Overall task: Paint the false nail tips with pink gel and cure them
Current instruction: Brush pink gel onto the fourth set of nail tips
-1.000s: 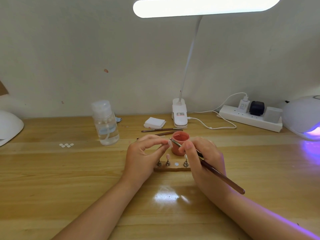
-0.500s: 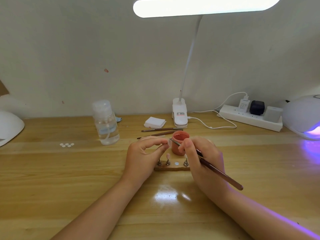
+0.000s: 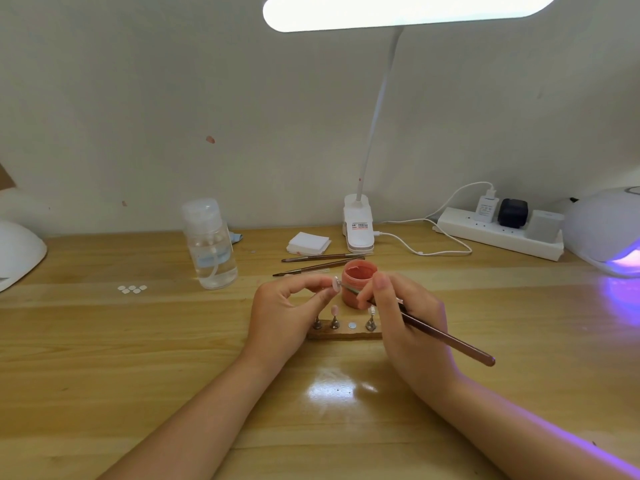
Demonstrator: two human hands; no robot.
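I see bare counter [image 3: 104,358] wide open outward of both hands and toward me; wall edge well beyond. Left hand [image 3: 284,317] pinches a small stand with a nail tip [image 3: 336,285] between thumb and forefinger. Right hand [image 3: 401,320] grips the brush [image 3: 446,337], bristle end touching that tip. Pink gel pot [image 3: 358,282] sits just behind, between the hands. Wooden holder [image 3: 344,332] lies under them. Curing lamp [image 3: 606,230] glows far right of right hand.
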